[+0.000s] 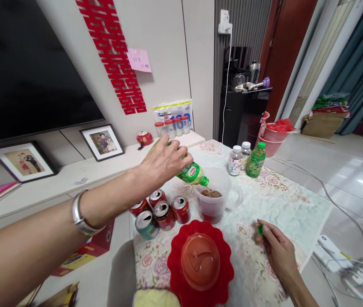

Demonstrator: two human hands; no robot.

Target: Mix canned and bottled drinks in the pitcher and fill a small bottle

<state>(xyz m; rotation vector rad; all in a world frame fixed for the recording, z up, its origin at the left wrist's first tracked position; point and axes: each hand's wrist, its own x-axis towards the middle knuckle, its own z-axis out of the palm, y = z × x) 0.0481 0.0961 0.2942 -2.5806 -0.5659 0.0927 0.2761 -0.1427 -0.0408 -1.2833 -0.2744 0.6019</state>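
a dark tv screen (24,64) and framed photos (102,142) line the wall shelf at far left. the left hand (164,162) has its grip closed round a green bottle (191,173), tipped neck-down over a clear jug (215,200) of dark liquid on the bench (280,204), which wears a floral cloth. soda cans (164,213) stand just left of the jug, with a red lid (200,262) nearer. the right hand (275,247) rests on the cloth, its grip pinching a green cap (260,230). red baskets (275,132) sit beyond on the tiled floor (344,170).

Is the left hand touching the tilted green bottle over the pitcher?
Touching. Head view: the left hand wraps the green bottle, fingers on its body, no gap. The right hand pinches a green cap.
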